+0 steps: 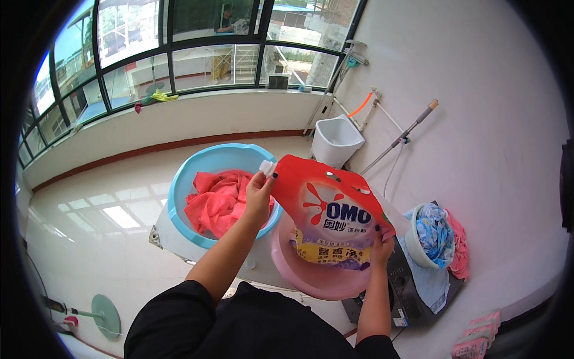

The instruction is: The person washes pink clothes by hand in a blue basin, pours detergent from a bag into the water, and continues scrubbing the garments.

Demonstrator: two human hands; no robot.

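A red and purple OMO laundry detergent bag point(329, 190) is held up in front of me, tilted, with its white spout cap point(267, 167) at the upper left corner. The fingers of my left hand point(258, 195) pinch the bag's corner at that cap. On the opposite side, my right hand point(381, 253) grips the bag's edge, thumb on the front. Below the bag is a pink basin point(309, 282), partly hidden by it. To the left stands a light blue basin point(176, 215) containing crumpled coral-red fabric point(219, 202). Both basins rest on a pale tabletop point(168, 233).
At the right, a pale tub point(417, 233) of blue patterned cloth point(434, 233) sits on a dark washing machine point(401, 287), pink fabric point(458, 251) beside it. A white mop sink point(334, 146) and a leaning pole point(394, 141) stand by the wall. A green round-based stand point(106, 316) is lower left.
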